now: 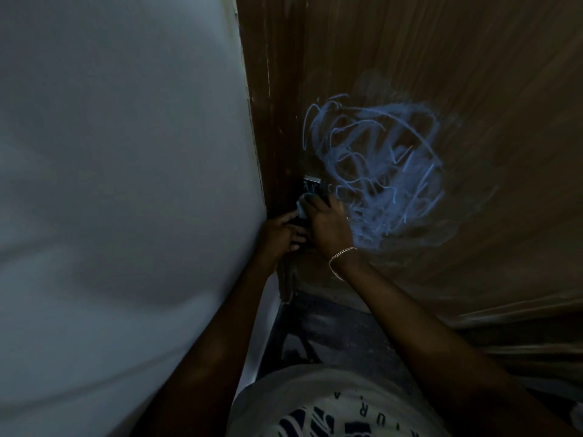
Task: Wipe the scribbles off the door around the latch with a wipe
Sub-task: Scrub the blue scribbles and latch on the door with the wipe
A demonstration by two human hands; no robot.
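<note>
A brown wooden door (426, 58) fills the right side, covered in a big tangle of pale blue scribbles (378, 168). At the door's left edge sits a dark metal latch (311, 184). My right hand (328, 225), with a gold chain on its wrist, is shut on a light blue wipe (303, 207) and presses it against the door just below the latch. My left hand (280, 234) is beside it at the door's edge, fingers curled against a dark part under the latch; what it grips is hidden.
A white wall (126, 184) takes up the whole left side and meets the door frame. Dark floor (340, 335) shows below between my arms. The scene is dim.
</note>
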